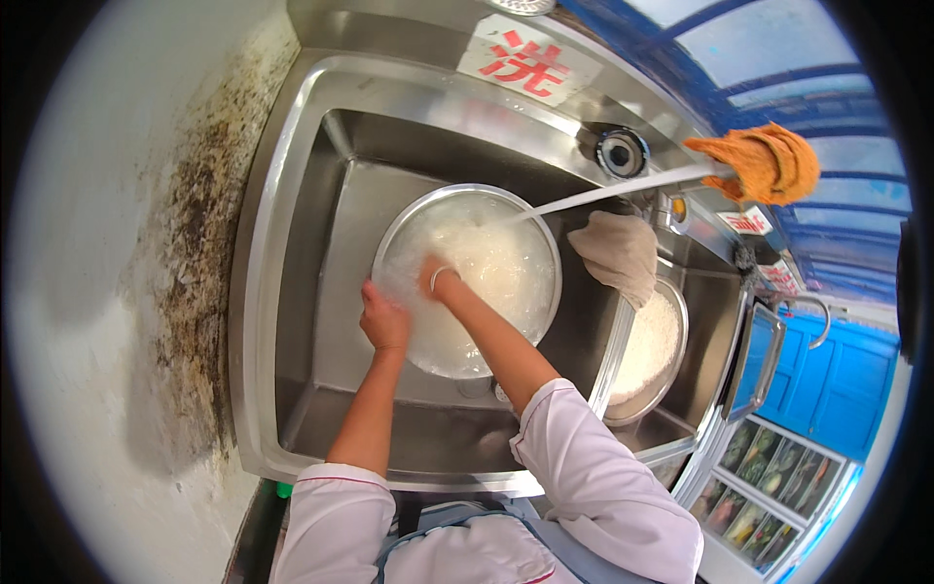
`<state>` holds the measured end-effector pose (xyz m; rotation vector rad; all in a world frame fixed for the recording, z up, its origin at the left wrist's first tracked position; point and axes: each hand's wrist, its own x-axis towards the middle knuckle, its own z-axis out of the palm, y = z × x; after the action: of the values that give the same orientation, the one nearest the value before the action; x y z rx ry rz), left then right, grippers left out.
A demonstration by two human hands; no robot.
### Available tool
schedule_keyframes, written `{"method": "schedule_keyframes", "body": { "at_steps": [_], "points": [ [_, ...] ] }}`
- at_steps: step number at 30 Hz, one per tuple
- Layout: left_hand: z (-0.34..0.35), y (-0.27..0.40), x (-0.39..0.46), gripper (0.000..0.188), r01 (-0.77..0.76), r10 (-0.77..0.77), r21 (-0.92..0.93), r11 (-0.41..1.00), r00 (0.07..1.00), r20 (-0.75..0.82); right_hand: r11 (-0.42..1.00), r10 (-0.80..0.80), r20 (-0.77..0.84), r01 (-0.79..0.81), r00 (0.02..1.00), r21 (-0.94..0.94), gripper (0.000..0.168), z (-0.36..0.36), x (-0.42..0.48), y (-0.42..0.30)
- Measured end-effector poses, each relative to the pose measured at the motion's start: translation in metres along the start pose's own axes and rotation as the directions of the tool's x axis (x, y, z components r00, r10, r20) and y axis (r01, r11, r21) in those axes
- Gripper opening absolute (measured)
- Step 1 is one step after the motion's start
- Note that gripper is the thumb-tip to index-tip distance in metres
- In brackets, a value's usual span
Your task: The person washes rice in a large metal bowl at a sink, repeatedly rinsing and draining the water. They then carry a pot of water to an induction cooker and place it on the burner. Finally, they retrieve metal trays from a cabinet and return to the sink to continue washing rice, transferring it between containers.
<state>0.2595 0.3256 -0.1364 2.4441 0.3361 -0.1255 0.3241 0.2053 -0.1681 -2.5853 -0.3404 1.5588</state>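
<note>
A large round metal basin [556, 292] of cloudy water and pale rice stands in the left bowl of a stainless steel sink. At its left rim is my left hand [384, 319], fingers closed on the edge. My right hand [436, 277], with a bracelet at the wrist, dips into the cloudy water; its fingers are blurred and partly hidden, so I cannot tell whether they hold rice. From the faucet [700, 172], wrapped in an orange cloth [773, 164], a stream runs into the basin's upper right part.
A second basin [684, 321] of white rice stands in the right sink bowl [704, 350]. A beige cloth [620, 252] hangs over the divider. A stained wall [197, 292] borders the sink on the left. A display case with trays of food [766, 467] stands at the lower right.
</note>
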Motion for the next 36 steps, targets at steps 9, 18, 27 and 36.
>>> {"method": "schedule_keyframes", "body": {
  "at_steps": [9,18,27,36],
  "points": [
    [0.018,-0.013,0.002,0.039,-0.013,0.015,0.036,0.999,0.998,-0.061,0.997,-0.031,-0.805,0.081,0.592,0.021,0.032,0.057,-0.156,0.007],
    [0.007,-0.002,-0.014,0.035,0.01,-0.011,-0.008,1.0,0.994,-0.107,0.886,0.462,-0.886,-0.06,0.031,0.46,0.019,0.002,-0.27,0.168],
    [0.031,-0.075,-0.035,0.03,0.174,-0.164,-0.254,0.951,0.985,0.062,0.862,0.431,-0.899,0.334,-0.083,0.382,0.021,-0.021,-0.222,0.164],
    [-0.017,-0.07,-0.02,0.028,0.223,-0.178,-0.205,0.953,0.96,0.217,0.355,0.734,-0.52,0.406,0.437,0.842,0.038,0.079,-0.092,0.137]
  ]
}}
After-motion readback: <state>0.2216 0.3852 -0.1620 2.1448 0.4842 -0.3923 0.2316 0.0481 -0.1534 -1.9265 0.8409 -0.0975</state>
